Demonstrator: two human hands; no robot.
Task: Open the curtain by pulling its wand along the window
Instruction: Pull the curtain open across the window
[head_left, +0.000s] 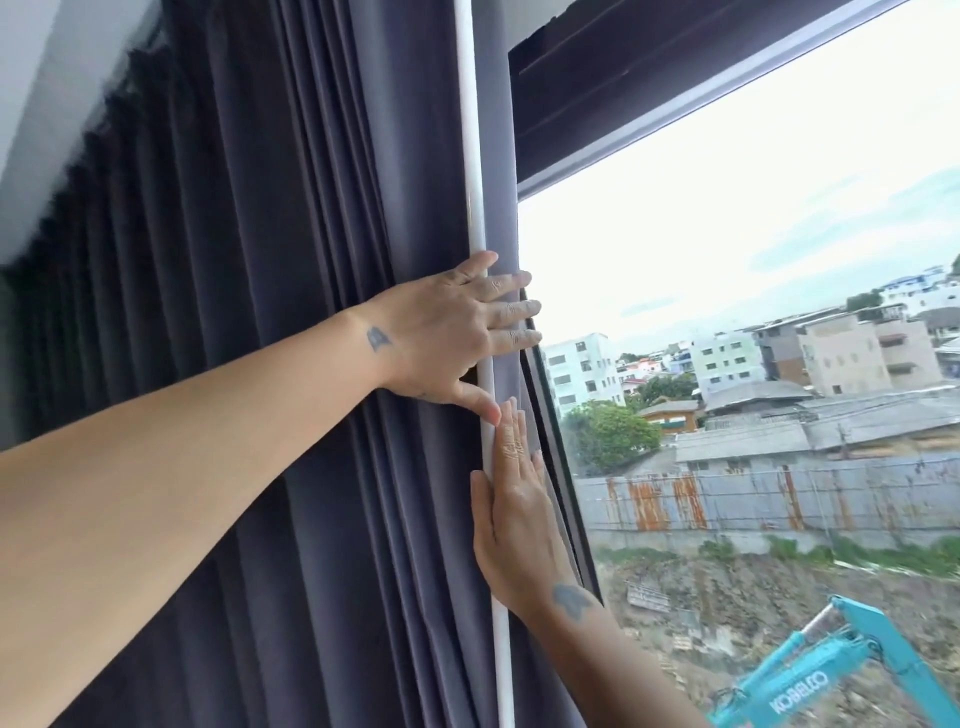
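Note:
A dark grey pleated curtain (260, 312) hangs bunched on the left side of the window (727, 249). A white wand (475, 156) hangs straight down along the curtain's right edge. My left hand (447, 338) reaches in from the left and lies flat across the wand and the curtain edge, fingers straight and spread, thumb resting on the wand below. My right hand (514, 519) comes up from the lower right, flat with fingers pointing up, pressed against the curtain edge just right of the wand. Neither hand is curled around the wand.
A dark window frame (675, 78) runs across the top right. A white wall and ceiling (47, 104) are at the upper left. Through the glass I see buildings, bare ground and a teal excavator arm (831, 675).

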